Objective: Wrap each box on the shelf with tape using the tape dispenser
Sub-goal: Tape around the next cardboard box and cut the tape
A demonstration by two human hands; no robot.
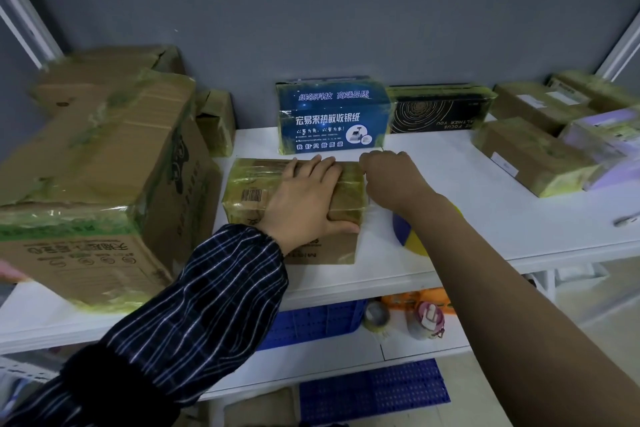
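As far as they can be counted, ten boxes stand on the white shelf [450, 166]. One small brown cardboard box banded in yellowish tape [249, 184] lies under the left grip [304, 198]. Two large taped cartons [97, 163] stand left of that grip, with a small brown carton [216, 121] beyond them. A blue printed box [329, 118] and a black box with a ring pattern [436, 111] stand just beyond both grips. Three brown parcels [533, 156] and one lilac-white box [606, 135] lie well to the right of the right grip [388, 177].

One round purple-and-yellow tape dispenser [407, 236] lies on the shelf under the right forearm, which hides most of it. The rear large carton is mostly covered by the front one, and the frame edge cuts the lilac-white box. Below the grips, on a lower shelf [311, 357], one blue plastic crate [311, 322], one tape roll [375, 317] and one pink-capped bottle [427, 321] are partly hidden.

The left grip is released, with its fingers straight and pressed flat on the small box's top and its thumb along the near face. The right grip is curled, knuckles up, at the box's far right corner. Whether it pinches anything I cannot tell.
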